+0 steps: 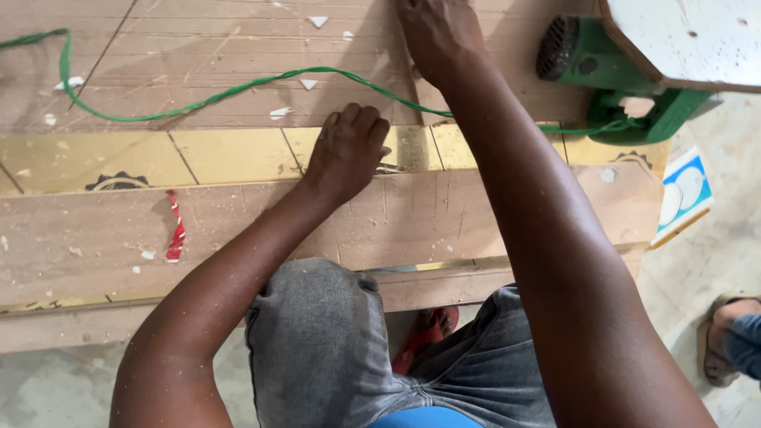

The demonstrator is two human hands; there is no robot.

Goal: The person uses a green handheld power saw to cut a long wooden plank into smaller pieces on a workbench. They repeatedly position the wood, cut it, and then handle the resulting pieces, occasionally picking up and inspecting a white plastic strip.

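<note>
Soft even daylight, bright; faint shadows under arms on tabletop (95, 230); sharp focus, slight sheen on forearm.

A wooden workbench (476, 214) carries a green cord (238, 89) and a green power tool (602, 71).

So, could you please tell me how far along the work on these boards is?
Sawdust and chips already lie on the wooden boards. Now the left hand presses on a board and the right hand reaches further up. The green power tool sits aside; what's left cannot be told.

Bare arms, dust-flecked; grey denim shorts (317, 349); blue shirt hem (428, 418); red sandal (424, 333).
</note>
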